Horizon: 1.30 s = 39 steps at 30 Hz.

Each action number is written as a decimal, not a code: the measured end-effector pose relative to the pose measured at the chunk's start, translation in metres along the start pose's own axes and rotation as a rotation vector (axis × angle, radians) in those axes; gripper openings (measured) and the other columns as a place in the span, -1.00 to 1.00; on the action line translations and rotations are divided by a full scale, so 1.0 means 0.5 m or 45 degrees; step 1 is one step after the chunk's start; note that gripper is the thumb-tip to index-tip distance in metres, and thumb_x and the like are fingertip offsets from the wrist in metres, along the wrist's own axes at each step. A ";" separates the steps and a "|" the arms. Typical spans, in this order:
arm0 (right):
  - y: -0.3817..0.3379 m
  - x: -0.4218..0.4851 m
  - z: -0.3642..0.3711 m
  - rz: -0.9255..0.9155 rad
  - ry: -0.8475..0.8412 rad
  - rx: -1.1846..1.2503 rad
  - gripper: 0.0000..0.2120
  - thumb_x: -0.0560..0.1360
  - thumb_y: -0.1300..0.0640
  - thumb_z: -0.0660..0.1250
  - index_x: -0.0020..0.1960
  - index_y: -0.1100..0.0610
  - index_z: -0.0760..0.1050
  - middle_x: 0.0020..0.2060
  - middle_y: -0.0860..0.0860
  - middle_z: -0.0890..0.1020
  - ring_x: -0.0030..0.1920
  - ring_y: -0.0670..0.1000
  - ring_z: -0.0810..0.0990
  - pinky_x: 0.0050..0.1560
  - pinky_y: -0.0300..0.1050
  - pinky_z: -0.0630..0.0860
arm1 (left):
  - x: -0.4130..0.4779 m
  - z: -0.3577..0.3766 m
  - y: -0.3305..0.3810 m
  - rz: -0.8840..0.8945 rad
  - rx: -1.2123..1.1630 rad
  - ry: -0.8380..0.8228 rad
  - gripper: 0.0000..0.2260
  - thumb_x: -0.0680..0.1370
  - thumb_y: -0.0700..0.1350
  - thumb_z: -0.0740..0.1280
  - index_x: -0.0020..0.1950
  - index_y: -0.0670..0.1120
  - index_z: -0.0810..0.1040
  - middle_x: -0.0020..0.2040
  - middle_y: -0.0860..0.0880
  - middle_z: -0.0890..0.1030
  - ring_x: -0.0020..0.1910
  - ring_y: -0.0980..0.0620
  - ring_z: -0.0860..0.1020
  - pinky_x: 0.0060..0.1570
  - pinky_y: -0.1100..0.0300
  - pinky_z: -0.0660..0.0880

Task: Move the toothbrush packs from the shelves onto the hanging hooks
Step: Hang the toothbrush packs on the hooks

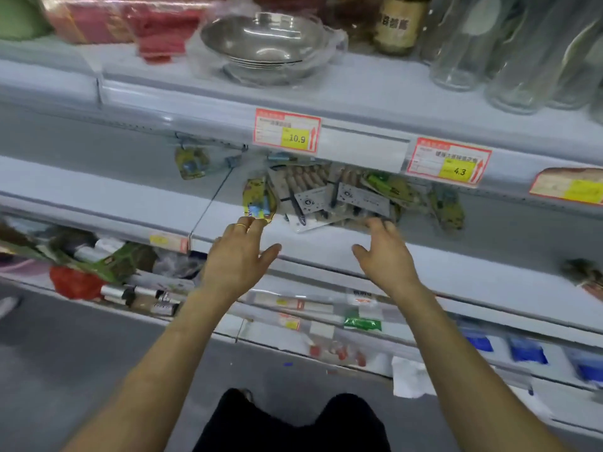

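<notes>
- A hung toothbrush pack (191,161) dangles from a hook (228,145), long axis vertical.
- The left hand (239,256), released and thumb splayed, touches the yellow pack (259,203) on the shelf (146,190). The pack is near upright, probably readied for lifting.
- The pile of packs (342,194) lies flat, axes mixed.
- The right hand (383,252) curls at the pile's edge; I cannot tell its grasp.

Pale grey store shelving (195,93) stands over a grey floor (65,353).
</notes>
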State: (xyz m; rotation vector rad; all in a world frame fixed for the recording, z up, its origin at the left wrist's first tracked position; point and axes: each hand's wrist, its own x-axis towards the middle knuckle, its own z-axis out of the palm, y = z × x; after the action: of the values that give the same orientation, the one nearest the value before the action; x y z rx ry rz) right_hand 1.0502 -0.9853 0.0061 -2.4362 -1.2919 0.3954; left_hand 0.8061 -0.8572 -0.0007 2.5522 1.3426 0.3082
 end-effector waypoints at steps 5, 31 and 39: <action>0.069 0.099 0.013 0.185 0.204 0.114 -0.56 0.64 0.10 0.34 0.44 0.27 0.39 0.27 0.33 0.51 0.25 0.37 0.49 0.16 0.17 0.52 | 0.121 0.055 -0.011 -0.016 -0.065 -0.102 -0.57 0.67 0.20 0.27 0.34 -0.12 0.45 0.28 -0.19 0.53 0.26 -0.26 0.48 0.09 -0.16 0.54; 0.170 0.236 0.003 0.596 -0.090 1.429 -0.65 0.33 0.32 0.66 0.05 0.18 0.65 0.06 0.12 0.76 -0.02 0.07 0.75 0.00 0.16 0.72 | 0.270 0.130 0.098 -0.549 -1.482 0.043 -0.58 0.44 -0.53 0.45 0.22 -0.28 0.45 -0.03 -0.15 0.67 -0.38 -0.05 0.63 -0.51 0.16 0.55; 0.180 0.171 -0.041 0.775 -0.466 1.514 -0.80 0.56 0.46 0.30 0.04 0.23 0.60 -0.03 0.17 0.76 0.06 0.20 0.71 0.15 0.23 0.63 | 0.258 0.114 0.080 -0.751 -1.604 -0.183 -0.73 0.46 -0.49 0.31 0.11 -0.27 0.57 0.01 -0.21 0.69 -0.11 -0.21 0.66 -0.25 0.06 0.62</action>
State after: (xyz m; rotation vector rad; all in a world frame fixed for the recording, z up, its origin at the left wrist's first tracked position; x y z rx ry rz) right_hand 1.1713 -0.9642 -0.0213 -1.6264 -0.1529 1.3413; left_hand 0.9258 -0.7788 -0.0330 1.0897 1.1775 0.5815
